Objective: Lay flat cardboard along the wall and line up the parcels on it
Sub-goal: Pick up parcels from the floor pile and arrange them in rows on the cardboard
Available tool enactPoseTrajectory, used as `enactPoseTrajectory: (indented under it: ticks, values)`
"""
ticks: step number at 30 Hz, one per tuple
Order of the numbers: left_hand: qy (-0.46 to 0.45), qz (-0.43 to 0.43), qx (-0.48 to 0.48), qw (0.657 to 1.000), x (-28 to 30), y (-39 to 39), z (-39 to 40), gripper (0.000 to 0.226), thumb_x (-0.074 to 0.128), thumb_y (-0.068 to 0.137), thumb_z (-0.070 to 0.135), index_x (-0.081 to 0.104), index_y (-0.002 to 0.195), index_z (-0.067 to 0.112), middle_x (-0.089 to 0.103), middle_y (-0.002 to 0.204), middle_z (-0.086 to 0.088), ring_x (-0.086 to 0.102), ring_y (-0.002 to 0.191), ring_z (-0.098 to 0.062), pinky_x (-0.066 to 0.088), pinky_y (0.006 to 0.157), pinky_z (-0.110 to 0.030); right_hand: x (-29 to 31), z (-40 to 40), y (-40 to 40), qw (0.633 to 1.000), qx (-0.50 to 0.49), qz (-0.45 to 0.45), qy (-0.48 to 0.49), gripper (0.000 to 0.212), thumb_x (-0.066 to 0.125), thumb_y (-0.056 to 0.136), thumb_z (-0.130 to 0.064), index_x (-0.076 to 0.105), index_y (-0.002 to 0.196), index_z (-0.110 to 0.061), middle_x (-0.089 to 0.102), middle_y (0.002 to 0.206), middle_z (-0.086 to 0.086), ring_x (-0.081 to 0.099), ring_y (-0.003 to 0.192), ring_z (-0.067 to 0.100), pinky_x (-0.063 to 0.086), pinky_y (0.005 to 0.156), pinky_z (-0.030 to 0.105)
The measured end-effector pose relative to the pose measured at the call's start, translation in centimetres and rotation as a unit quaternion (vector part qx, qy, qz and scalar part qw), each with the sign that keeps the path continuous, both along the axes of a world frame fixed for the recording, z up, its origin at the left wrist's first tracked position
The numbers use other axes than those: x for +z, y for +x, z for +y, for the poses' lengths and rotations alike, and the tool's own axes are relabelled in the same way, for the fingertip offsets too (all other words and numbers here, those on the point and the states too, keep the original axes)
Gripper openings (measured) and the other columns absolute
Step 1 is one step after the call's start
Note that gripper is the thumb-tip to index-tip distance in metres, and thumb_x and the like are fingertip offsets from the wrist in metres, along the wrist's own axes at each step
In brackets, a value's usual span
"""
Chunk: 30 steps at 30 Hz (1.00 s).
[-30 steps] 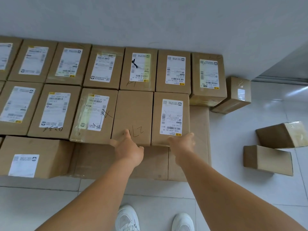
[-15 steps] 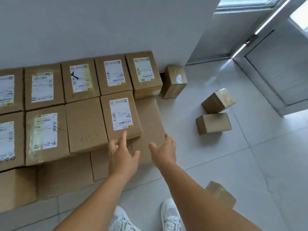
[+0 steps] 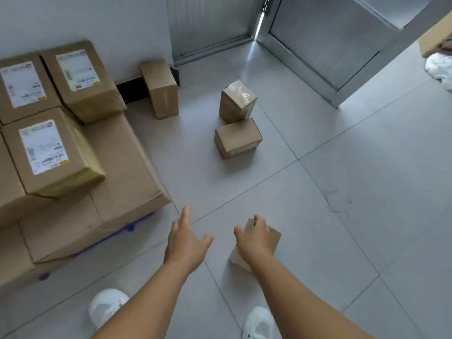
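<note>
Flat cardboard [image 3: 127, 172] lies on the tiled floor beside the wall at the left. Labelled brown parcels stand on it in rows, the nearest one [image 3: 49, 155] in front and two more [image 3: 80, 77] [image 3: 22, 86] behind it. A small brown parcel [image 3: 275, 237] sits on the floor near my feet. My right hand [image 3: 254, 238] is over its near top, fingers loosely bent, and covers part of it; I cannot tell whether it touches. My left hand [image 3: 186, 241] hovers just left of it, fingers spread, holding nothing.
Three loose parcels stand on the floor: one against the wall [image 3: 161, 89], two further right [image 3: 238, 99] [image 3: 238, 138]. A metal door frame [image 3: 318, 45] is at the back right, a white bag [image 3: 440, 67] at the far right. My white shoes [image 3: 107, 307] [image 3: 259, 324] are below.
My view has swung right, away from the rows. Both hands left the lined-up parcels and moved down and right to the small parcel on the floor.
</note>
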<state>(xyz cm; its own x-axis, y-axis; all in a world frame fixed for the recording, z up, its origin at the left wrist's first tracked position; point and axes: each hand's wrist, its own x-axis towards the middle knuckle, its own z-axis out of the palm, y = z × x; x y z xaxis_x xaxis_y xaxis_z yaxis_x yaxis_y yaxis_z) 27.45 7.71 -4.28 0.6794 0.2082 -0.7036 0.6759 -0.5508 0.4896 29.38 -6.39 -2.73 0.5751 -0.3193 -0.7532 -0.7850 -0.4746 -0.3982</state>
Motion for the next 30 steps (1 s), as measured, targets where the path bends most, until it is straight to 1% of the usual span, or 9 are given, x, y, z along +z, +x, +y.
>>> enactPoseTrajectory:
  ticks: [4,7,14,18,21,23,26,28,30]
  values:
    - [-0.011,0.027,-0.016,0.999,-2.7,-1.5,-6.9,0.094,0.066,0.085,0.038,0.002,0.153,0.027,0.017,0.157,-0.003,0.029,0.139,-0.024,0.033,0.106,-0.037,-2.5,-8.3,-2.5,0.999,-0.021,0.029,-0.012,0.055,0.047,0.096,-0.022,0.027,0.147,-0.016,0.036,0.147,0.006,0.048,0.123,0.027,0.042,0.100,0.035]
    - [-0.020,0.047,-0.039,0.998,-5.5,-2.4,-10.4,0.095,0.066,0.085,0.038,0.000,0.153,0.026,0.018,0.157,-0.001,0.031,0.139,-0.023,0.033,0.105,-0.037,-5.4,-11.9,-4.1,0.997,-0.044,0.061,0.002,0.056,0.045,0.097,-0.021,0.023,0.149,-0.016,0.035,0.149,0.004,0.045,0.127,0.025,0.040,0.098,0.034]
    - [-0.015,0.084,-0.097,0.992,-14.0,-3.4,-14.3,0.096,0.066,0.086,0.039,-0.001,0.153,0.025,0.015,0.158,0.001,0.030,0.140,-0.022,0.033,0.106,-0.036,-13.9,-14.3,-5.9,0.991,-0.075,0.099,0.046,0.055,0.040,0.099,-0.018,0.020,0.150,-0.017,0.043,0.142,0.004,0.047,0.110,0.023,0.034,0.082,0.029]
    - [-0.006,0.089,-0.139,0.986,-19.0,-3.2,-15.6,0.095,0.065,0.086,0.039,0.000,0.153,0.022,0.017,0.158,0.001,0.031,0.139,-0.022,0.034,0.105,-0.036,-19.2,-14.9,-6.1,0.987,-0.088,0.124,0.053,0.054,0.038,0.097,-0.019,0.018,0.148,-0.013,0.046,0.115,0.005,0.046,0.094,0.023,0.038,0.078,0.032]
    - [0.001,0.100,-0.158,0.982,-22.0,-2.9,-15.8,0.096,0.065,0.086,0.039,0.000,0.153,0.020,0.017,0.158,0.000,0.031,0.139,-0.023,0.034,0.108,-0.038,-22.5,-14.8,-6.0,0.981,-0.114,0.142,0.060,0.059,0.038,0.097,-0.020,0.013,0.151,-0.016,0.045,0.136,0.008,0.049,0.110,0.029,0.039,0.081,0.034]
    - [-0.008,0.114,-0.160,0.980,-23.2,-2.7,-15.8,0.094,0.068,0.083,0.038,0.008,0.152,0.020,0.023,0.155,-0.001,0.037,0.135,-0.024,0.037,0.108,-0.040,-23.9,-14.3,-5.8,0.977,-0.138,0.145,0.071,0.058,0.039,0.094,-0.021,0.021,0.149,-0.019,0.049,0.135,0.006,0.051,0.113,0.030,0.042,0.082,0.035]
    - [-0.012,0.112,-0.140,0.984,-23.7,-2.2,-15.3,0.086,0.073,0.075,0.039,0.026,0.144,0.022,0.040,0.142,-0.001,0.050,0.122,-0.025,0.045,0.099,-0.043,-24.5,-13.3,-5.3,0.974,-0.167,0.125,0.089,0.041,0.041,0.090,-0.020,0.042,0.130,-0.023,0.058,0.114,0.002,0.057,0.099,0.027,0.048,0.081,0.036]
    - [-0.019,0.115,-0.117,0.986,-23.2,-2.0,-14.6,0.089,0.075,0.069,0.042,0.029,0.143,0.024,0.042,0.140,0.001,0.051,0.120,-0.024,0.046,0.098,-0.043,-24.0,-12.7,-4.7,0.974,-0.169,0.112,0.097,0.040,0.041,0.087,-0.022,0.045,0.127,-0.025,0.056,0.118,0.002,0.058,0.099,0.027,0.050,0.084,0.038]
    - [-0.024,0.108,-0.091,0.990,-22.0,-1.5,-13.6,0.096,0.076,0.063,0.046,0.027,0.144,0.026,0.040,0.141,0.002,0.050,0.121,-0.024,0.046,0.098,-0.043,-22.7,-11.8,-3.8,0.975,-0.171,0.093,0.108,0.041,0.039,0.086,-0.023,0.049,0.125,-0.026,0.052,0.126,0.004,0.056,0.095,0.024,0.049,0.074,0.034]
